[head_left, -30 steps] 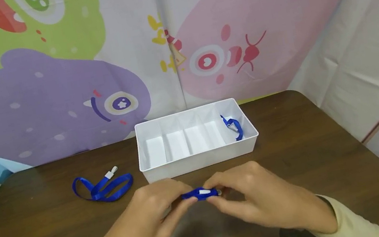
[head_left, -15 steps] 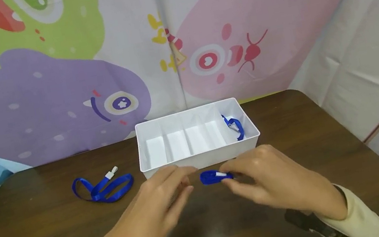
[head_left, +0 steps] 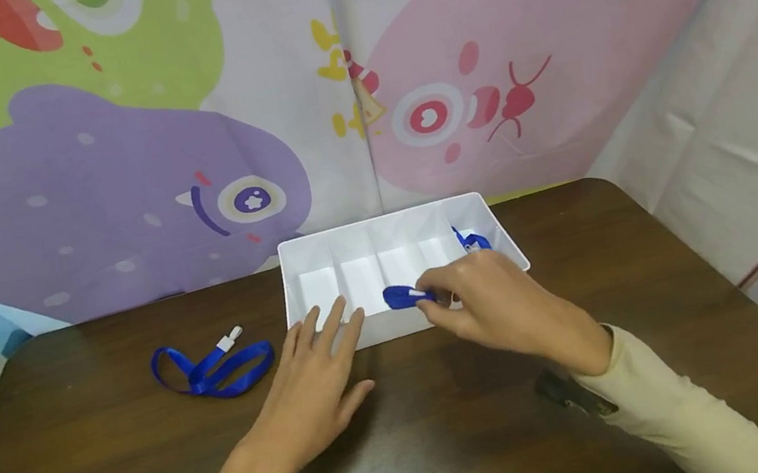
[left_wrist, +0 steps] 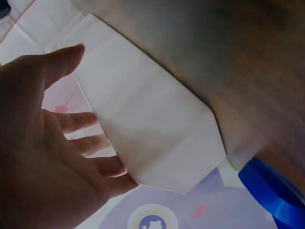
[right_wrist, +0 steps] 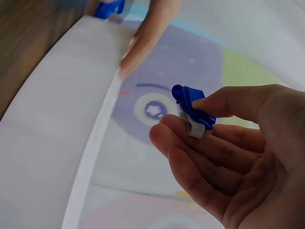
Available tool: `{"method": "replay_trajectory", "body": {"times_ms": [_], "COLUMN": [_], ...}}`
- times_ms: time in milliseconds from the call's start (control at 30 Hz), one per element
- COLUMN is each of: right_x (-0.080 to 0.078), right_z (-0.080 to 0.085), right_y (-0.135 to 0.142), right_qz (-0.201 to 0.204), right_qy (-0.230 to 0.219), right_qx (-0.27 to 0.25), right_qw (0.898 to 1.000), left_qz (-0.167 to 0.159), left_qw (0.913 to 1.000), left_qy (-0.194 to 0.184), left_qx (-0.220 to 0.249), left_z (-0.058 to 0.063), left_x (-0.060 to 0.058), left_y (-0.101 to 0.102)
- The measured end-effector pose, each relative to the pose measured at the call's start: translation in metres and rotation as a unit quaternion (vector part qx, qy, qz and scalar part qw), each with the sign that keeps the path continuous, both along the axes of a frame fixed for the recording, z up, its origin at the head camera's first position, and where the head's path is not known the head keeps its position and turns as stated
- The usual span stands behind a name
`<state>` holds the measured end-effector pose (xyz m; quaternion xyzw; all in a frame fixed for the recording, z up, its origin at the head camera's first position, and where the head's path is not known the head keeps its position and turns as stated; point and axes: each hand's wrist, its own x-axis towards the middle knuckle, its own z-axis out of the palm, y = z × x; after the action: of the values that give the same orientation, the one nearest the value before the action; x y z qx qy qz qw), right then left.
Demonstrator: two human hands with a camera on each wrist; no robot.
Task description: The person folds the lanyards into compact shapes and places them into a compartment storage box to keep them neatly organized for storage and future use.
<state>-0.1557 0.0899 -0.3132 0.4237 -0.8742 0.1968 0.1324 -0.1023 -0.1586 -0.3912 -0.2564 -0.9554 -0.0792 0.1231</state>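
Observation:
My right hand (head_left: 505,303) pinches a folded blue lanyard (head_left: 405,296) between thumb and fingers, over the front of a white divided box (head_left: 395,325). In the right wrist view the lanyard (right_wrist: 193,107) is a compact bundle with its white clip (right_wrist: 194,128) showing below the thumb. My left hand (head_left: 308,397) has its fingers spread, the tips right at the box's front left rim. From the left wrist those fingers (left_wrist: 112,164) lie along the rim. Another blue lanyard (head_left: 475,241) is in the box's rightmost compartment, partly hidden behind my right hand.
A loose, looped blue lanyard (head_left: 216,375) with a white clip lies on the dark wooden table (head_left: 80,441), left of the box. Behind the table hangs a cartoon-printed cloth (head_left: 301,140), close to the box's back side.
My left hand has let go of the folded lanyard and moved forward to the box's rim, its fingers spreading. My right hand has carried the lanyard forward over the box.

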Motion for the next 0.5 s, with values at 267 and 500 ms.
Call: {"method": "replay_trajectory", "body": {"times_ms": [267, 500], "right_x": [-0.037, -0.055], "right_z": [-0.016, -0.025], "right_y": [-0.001, -0.004], "right_qz": [-0.029, -0.043], "right_qy": [-0.011, -0.009], "right_qx": [0.005, 0.046], "right_qw": [1.0, 0.998], "left_qz": [-0.008, -0.001], "left_qw": [0.9996, 0.9989], "left_qy": [0.009, 0.007], "left_qx": [-0.026, -0.046], "left_z": [-0.004, -0.007], "left_x": [0.008, 0.017], "left_y": [0.003, 0.008]}}
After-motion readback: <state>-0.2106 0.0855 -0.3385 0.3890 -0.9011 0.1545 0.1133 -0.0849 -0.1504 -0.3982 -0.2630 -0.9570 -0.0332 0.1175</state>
